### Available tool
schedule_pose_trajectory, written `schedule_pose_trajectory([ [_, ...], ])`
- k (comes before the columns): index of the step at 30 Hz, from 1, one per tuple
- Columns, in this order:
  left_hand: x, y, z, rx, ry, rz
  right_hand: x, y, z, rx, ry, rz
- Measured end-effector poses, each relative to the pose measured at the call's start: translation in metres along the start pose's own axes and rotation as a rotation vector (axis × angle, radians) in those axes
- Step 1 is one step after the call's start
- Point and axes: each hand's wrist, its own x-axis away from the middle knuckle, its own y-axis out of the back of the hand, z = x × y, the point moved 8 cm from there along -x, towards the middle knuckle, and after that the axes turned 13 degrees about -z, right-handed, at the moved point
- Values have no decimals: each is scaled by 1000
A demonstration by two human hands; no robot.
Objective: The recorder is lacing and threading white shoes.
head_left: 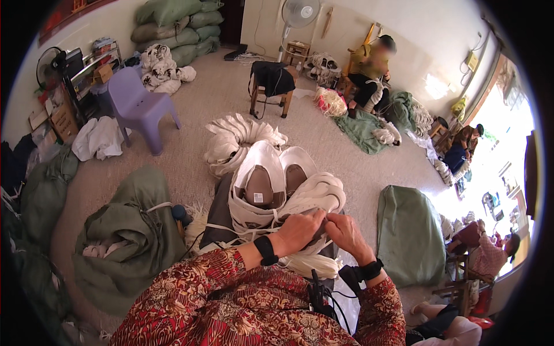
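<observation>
On my lap lies a row of nested white shoe uppers (314, 193). My left hand (297, 232) is closed at its near end, with thumb and fingers pinched together. Close beside it, my right hand (348, 235) pinches the same end, its fingertips almost meeting the left ones. The exact spot they grip is partly hidden by the fingers. Just beyond my left hand stands a larger white shoe upper (257, 190) with a brown inside and a small white label. A bundle of pale laces (311, 265) lies under my wrists.
More nested white uppers (242, 138) curve beyond my knees. An open green sack (130, 242) sits at left, another green sack (411, 236) at right. A purple chair (138, 106) and a stool with dark cloth (271, 86) stand farther off. Several people sit working, one person (372, 69) at back.
</observation>
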Motion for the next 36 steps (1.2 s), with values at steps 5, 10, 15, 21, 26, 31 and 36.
schedule_pose_trajectory([
  [5,5,-4,21,241,159,-15,4,-2,-3,-77,-86,115],
  [10,11,-14,12,75,-13,19,5,-11,-10,-45,-29,106],
  [15,-2,-5,-6,-208,-208,96,9,-13,-10,-35,-115,-44],
  [21,-33,76,16,-452,-130,189,20,-20,-53,-300,-292,-215],
  [26,-20,90,32,-387,-102,181,30,-25,-50,-419,-439,-217],
  [31,-8,82,5,27,-28,3,56,-23,-42,-1213,-633,-53],
  [36,12,30,-17,840,434,278,37,18,-3,-1584,-498,-87],
])
